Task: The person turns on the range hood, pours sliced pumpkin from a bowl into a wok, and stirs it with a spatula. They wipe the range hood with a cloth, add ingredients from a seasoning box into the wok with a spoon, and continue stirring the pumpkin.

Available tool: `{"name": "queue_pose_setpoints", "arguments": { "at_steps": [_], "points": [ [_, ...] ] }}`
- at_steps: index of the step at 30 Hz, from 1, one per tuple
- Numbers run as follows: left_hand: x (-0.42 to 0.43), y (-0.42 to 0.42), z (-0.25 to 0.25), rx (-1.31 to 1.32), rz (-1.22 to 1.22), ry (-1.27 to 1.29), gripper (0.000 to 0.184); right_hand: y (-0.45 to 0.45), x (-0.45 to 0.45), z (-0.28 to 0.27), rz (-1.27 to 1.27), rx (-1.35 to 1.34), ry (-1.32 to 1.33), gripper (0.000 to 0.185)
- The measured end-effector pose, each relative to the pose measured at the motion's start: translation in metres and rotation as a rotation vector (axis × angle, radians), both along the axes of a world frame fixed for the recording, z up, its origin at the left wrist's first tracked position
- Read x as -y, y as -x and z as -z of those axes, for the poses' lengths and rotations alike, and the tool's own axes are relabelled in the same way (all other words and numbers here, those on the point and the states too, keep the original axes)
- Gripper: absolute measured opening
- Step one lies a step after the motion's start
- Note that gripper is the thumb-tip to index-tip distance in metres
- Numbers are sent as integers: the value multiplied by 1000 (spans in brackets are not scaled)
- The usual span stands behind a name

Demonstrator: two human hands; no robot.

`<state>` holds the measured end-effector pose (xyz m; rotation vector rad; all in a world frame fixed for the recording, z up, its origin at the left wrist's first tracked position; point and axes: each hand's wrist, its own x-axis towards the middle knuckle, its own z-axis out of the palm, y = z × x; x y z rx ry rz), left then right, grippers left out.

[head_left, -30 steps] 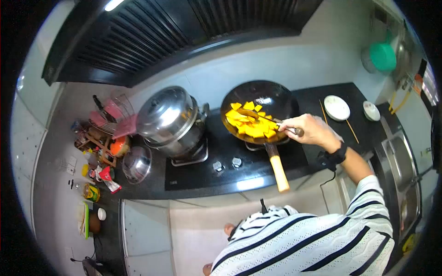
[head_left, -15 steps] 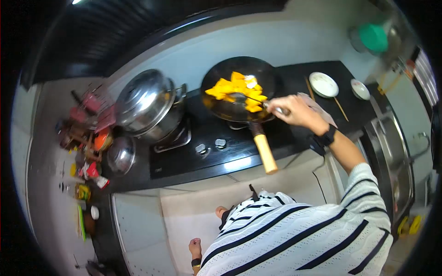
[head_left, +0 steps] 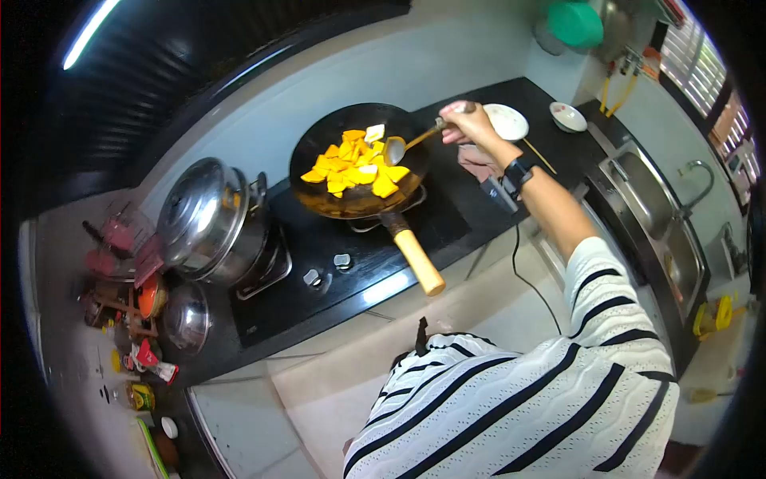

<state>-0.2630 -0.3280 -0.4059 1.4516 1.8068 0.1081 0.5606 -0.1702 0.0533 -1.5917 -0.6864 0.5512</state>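
My right hand [head_left: 469, 126] is closed around the handle of a ladle [head_left: 394, 151], with the ladle's rounded head at the right side of the food. Orange-yellow chunks that look like pumpkin [head_left: 351, 164] lie in the black wok [head_left: 319, 132]. The wok sits on the stove, its wooden handle [head_left: 419, 262] pointing toward me with no hand on it. Near my right hand are a white plate [head_left: 506, 122] and a pink cloth [head_left: 476, 162]. My left hand is out of sight.
A large lidded steel pot [head_left: 203, 219] stands left of the wok. Further left are a loose lid [head_left: 186, 318], jars and packets. A white bowl [head_left: 568, 117], chopstick [head_left: 540, 156] and sink [head_left: 646, 188] are to the right. A black cord [head_left: 523, 275] hangs over the counter front.
My right hand has lifted up and away, drawing the ladle head to the right side of the pumpkin. My left hand has left the view. The camera has turned rightward.
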Motion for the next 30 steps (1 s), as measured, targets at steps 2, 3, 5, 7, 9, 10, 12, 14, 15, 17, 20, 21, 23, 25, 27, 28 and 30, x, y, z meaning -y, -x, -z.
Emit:
{"name": "queue_pose_setpoints", "arguments": {
  "at_steps": [2,3,5,7,9,10,12,14,15,17,20,21,23,25,27,28,30],
  "points": [
    [-11,3,-1,95,-66,-35,20,25,-19,21,-16,-60,-92,23],
    [-15,6,-1,180,-111,-43,20,40,-31,29,-49,-149,-121,21],
    [-20,-16,-46,15,-80,-103,21,63,-45,48,-193,-115,-303,17],
    [-18,-10,-44,-38,-72,-119,23,89,-39,41,-328,379,-271,15],
    [-10,-9,-44,-43,-115,-101,25,115,-20,20,-407,862,-108,16],
    [-7,-9,-43,-19,-147,-63,25,130,-6,-3,-478,966,84,13],
    [4,-4,-39,5,-174,-15,26,141,11,-26,-570,1105,-118,12],
    [8,2,-25,66,-161,32,28,157,40,-69,-667,1228,-6,17],
    [7,1,-22,69,-154,42,28,165,55,-88,-722,1282,69,19],
    [6,-9,-15,-39,-87,-47,29,168,70,-97,-812,1336,102,25],
    [-19,-40,-17,-15,18,-121,29,164,70,-85,-869,1400,95,25],
    [-31,-63,-32,-14,42,-131,29,162,67,-81,-882,1431,111,24],
    [-57,-119,-99,42,27,-116,29,152,56,-62,-901,1452,103,24],
    [-73,-163,-131,90,13,-103,29,133,46,-32,-942,1576,104,28],
    [-75,-197,-137,203,19,-210,26,110,44,1,-899,1662,-19,31],
    [-71,-211,-138,194,39,-195,26,99,46,16,-893,1707,-52,32],
    [-60,-242,-135,215,-14,-201,23,77,61,41,-863,1586,-22,45]
  ]
}}
